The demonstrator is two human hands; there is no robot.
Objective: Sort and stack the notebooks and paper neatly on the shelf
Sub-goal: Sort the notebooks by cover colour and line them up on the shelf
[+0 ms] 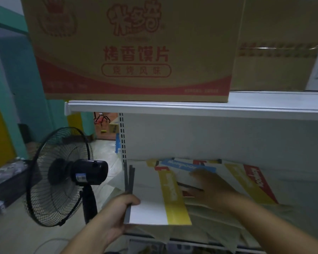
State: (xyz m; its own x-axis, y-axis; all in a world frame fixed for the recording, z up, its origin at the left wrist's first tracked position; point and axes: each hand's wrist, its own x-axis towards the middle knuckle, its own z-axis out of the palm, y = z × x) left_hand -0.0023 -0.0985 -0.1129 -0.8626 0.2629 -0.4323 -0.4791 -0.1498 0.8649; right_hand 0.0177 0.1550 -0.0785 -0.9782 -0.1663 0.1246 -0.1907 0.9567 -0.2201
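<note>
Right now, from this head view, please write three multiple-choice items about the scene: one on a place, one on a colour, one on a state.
1. Where does the cardboard box stand?
A) on the upper shelf
B) on the floor
C) on a chair

2. What colour is the band on the top notebook held by the left hand?
A) green
B) yellow
C) black

3. What is the left hand doing?
A) hanging idle
B) pressing flat on the box
C) gripping notebooks by their edge

Answers:
1 A: the box sits on the white upper shelf, above the notebooks.
2 B: a yellow band runs down its white cover.
3 C: the fingers curl round the grey spine edge.
</note>
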